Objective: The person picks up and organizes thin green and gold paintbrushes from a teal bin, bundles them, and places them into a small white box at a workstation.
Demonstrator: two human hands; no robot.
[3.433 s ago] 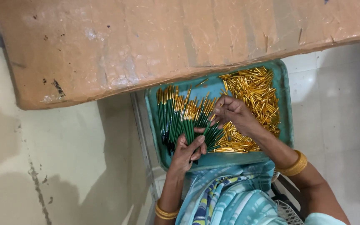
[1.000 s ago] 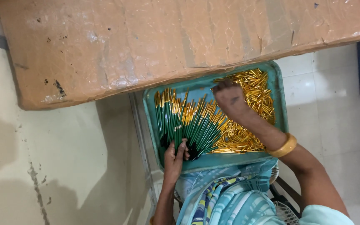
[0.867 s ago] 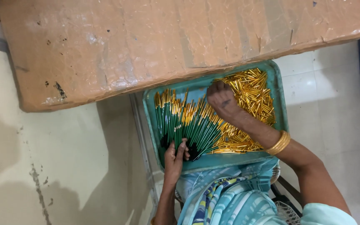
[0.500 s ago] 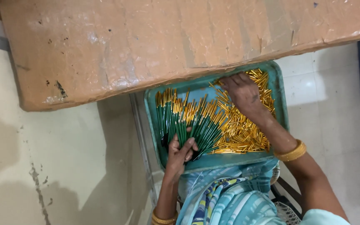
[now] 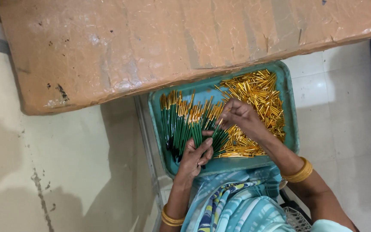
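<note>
**Two hands meet over a tray of green and gold sticks**

Head view: a teal tray [image 5: 290, 129] rests on the person's lap, its far edge tucked under the edge of a brown paper-covered table [image 5: 172, 47]. Inside it, a spread of green sticks with gold tips [image 5: 181, 122] fills the left half, fanned out from the near left corner toward the far edge. A heap of loose gold tubes [image 5: 258, 96] fills the right half, thickest in the far right corner and running along the near edge.

The left hand [image 5: 196, 152] comes in over the tray's near edge, wrist bent, palm turned toward the sticks. Its fingers are curled around a bunch of the green sticks near their lower ends, thumb pressed across them. A gold bangle [image 5: 171, 219] sits on that forearm.

The right hand [image 5: 239, 118] reaches in from the near right corner, forearm slanting across the gold heap, with stacked gold bangles [image 5: 299, 172] at the wrist. Its fingers are drawn together in a pinch on the gold tip end of one green stick [image 5: 217, 125], just above the left hand's bunch. The two hands lie close, nearly touching, at the middle of the tray.

A patterned blue cloth [image 5: 237, 202] covers the lap below the tray's near edge.
</note>
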